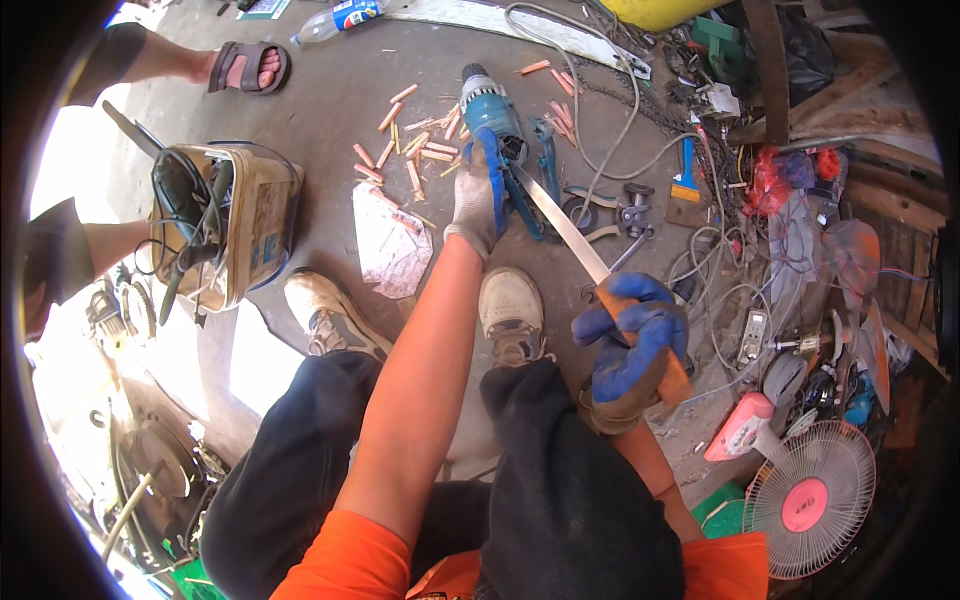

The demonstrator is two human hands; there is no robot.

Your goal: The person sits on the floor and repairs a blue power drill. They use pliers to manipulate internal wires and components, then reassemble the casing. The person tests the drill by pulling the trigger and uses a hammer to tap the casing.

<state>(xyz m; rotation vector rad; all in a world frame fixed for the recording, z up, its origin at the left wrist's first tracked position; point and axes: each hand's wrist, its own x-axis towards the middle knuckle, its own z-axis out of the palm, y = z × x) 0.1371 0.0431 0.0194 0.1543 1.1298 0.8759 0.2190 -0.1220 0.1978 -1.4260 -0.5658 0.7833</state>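
My left hand [478, 195], in a grey and blue work glove, is wrapped round the body of a teal power drill [488, 108]. The drill's black chuck points away from me, and a dark opening shows in its housing. My right hand [637, 345], gloved in the same kind, grips the wooden handle of a long, narrow, flat-bladed knife [572, 235]. The blade slants up and left, its tip at the drill's opening; whether it touches inside cannot be made out. Beside the drill lie pliers [592, 198] and a wrench [632, 248] on the floor.
Short pinkish sticks [390, 116] litter the floor around a torn paper piece [392, 245]. A tool-filled bucket [268, 215] stands left, near another person's sandalled foot [262, 72]. Cables, a blue brush [686, 172], a power strip [752, 335] and a fan [808, 500] crowd the right.
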